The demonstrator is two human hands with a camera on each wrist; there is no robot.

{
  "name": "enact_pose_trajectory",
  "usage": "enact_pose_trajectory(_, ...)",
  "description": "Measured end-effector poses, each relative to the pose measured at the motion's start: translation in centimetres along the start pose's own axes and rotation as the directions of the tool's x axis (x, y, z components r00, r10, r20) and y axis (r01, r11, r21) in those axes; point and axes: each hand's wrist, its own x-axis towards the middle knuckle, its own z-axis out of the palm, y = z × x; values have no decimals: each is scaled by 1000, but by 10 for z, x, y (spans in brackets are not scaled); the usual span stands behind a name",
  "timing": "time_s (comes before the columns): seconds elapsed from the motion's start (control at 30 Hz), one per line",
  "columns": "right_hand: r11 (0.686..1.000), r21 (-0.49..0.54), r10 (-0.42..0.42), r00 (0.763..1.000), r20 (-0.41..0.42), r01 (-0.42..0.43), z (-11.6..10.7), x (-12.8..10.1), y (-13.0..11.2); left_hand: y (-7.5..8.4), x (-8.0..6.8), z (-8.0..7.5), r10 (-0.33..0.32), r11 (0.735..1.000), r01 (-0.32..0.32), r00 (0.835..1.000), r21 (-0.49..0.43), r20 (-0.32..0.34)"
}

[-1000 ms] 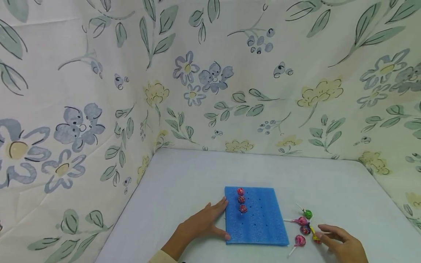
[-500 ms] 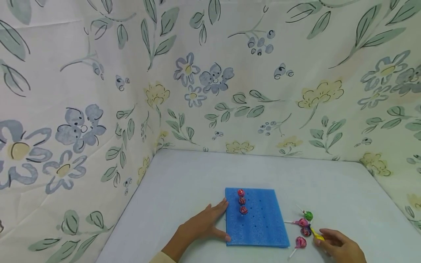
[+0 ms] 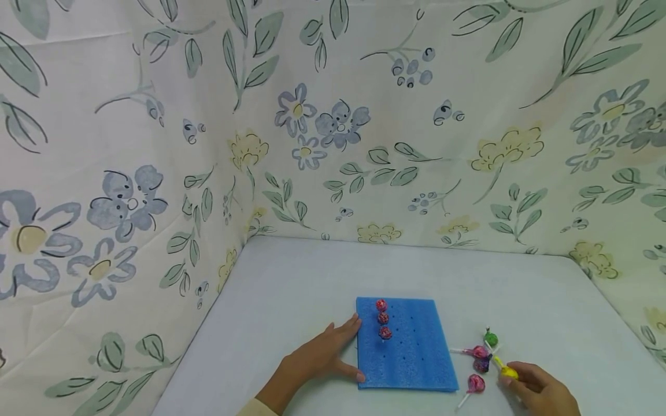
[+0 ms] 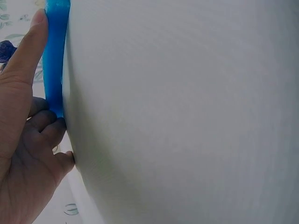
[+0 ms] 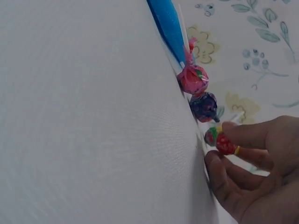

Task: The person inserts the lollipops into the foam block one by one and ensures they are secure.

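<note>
On the white table lies a blue foam board (image 3: 408, 361) with rows of small holes. Three red-wrapped lollipops (image 3: 383, 318) stand in its left column. My left hand (image 3: 322, 352) rests against the board's left side, its fingers on the edge and the thumb (image 4: 28, 51) at the front corner. To the right of the board, my right hand (image 3: 541, 388) pinches a yellow-and-red lollipop (image 5: 226, 143) by its wrapped head between thumb and fingers. Beside it lie a green lollipop (image 3: 491, 339), a pink one (image 3: 478, 351) and a dark purple one (image 3: 481, 364), close together.
Nearer the front, another pink lollipop (image 3: 476, 383) lies apart with its stick toward me. Floral cloth (image 3: 343, 173) hangs behind and at both sides of the table (image 3: 302, 277).
My right hand has taken hold of the yellow lollipop and shifted it slightly right. The green lollipop has turned, and the purple one moved a little. The left hand stays on the board.
</note>
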Motion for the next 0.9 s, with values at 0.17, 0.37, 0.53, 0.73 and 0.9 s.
enact_pose_trajectory(0.17, 998, 46, -37, 999, -34, 38, -2, -2, -3, -1, 0, 0, -9, 1000, 9, 1000, 2, 1)
enact_pose_trajectory(0.37, 988, 151, -34, 999, -42, 40, -4, -9, -18, -1, 0, 0, -3, 1000, 3, 1000, -8, -1)
enact_pose_trajectory(0.53, 975, 223, 13, 989, -147, 20, 0, -14, -30, -1, -1, 0, -3, 1000, 3, 1000, -4, -3)
enact_pose_trajectory(0.73, 978, 202, 5, 968, -251, 48, 5, -17, -39, 0, -1, 0, -19, 1000, 19, 1000, -2, 3)
enact_pose_trajectory(0.9, 976, 216, 44, 975, -216, 4, 5, -15, -47, 0, -2, -1, -19, 1000, 19, 1000, 3, 1)
